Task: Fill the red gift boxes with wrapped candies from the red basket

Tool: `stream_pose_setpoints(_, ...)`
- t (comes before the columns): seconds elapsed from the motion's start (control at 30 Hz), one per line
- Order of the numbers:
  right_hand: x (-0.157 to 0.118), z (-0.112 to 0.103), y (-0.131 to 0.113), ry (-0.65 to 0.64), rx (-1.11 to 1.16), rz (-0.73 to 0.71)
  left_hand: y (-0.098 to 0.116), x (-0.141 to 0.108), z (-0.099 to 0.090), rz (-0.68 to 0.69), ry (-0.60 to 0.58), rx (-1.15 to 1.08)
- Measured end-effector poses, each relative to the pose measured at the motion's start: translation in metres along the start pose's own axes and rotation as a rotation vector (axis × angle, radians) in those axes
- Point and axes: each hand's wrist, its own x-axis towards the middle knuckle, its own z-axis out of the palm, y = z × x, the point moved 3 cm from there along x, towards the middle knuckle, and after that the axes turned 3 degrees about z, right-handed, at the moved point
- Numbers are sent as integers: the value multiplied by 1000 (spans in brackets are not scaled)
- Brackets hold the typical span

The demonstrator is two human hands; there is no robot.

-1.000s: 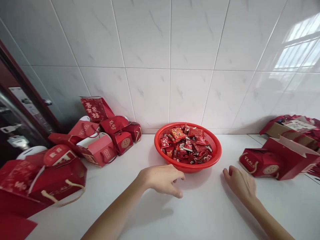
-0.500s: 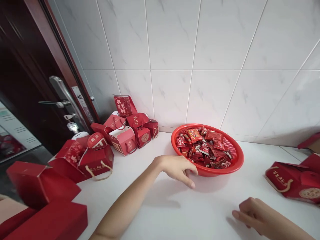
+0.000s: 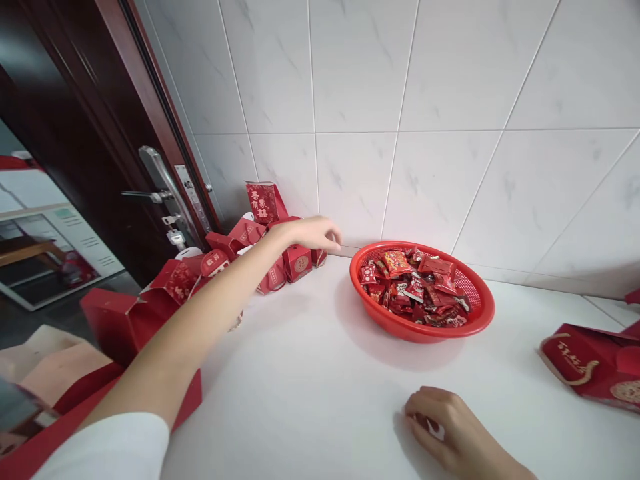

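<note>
we have a red plastic basket (image 3: 480, 319) on the tabletop (image 3: 310, 380), near the tiled wall (image 3: 360, 180), heaped with wrapped sweets (image 3: 417, 287). nearer to us, well apart from it, our right hand (image 3: 425, 423) is curled closed low over the tabletop, a small red-and-white piece (image 3: 434, 429) showing between its fingers (probably a wrapped sweet). our left hand (image 3: 325, 233) is half open, fingers loosely bent, beside the red boxes (image 3: 299, 262); we see nothing in it. our left forearm crosses in front of them, and a rope-handled red box (image 3: 575, 360) lies at the far right.
</note>
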Motion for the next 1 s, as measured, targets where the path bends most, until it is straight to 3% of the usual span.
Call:
stream_pose_setpoints(0.13,6,0,5,85,-146,-59,-56,17,-4,-181,172,63)
stream_pose_setpoints(0.23,10,4,7,121,-187,-69,-76,32,3,-268,207,94)
stream_pose_setpoints(0.5,20,6,7,146,-104,-1,-73,67,15,-397,117,189)
stream_pose_setpoints(0.67,21,5,6,143,-33,70,-75,74,17,-391,71,253)
stream_pose_setpoints(1.0,22,5,10,141,83,110,-79,67,10,-291,215,335)
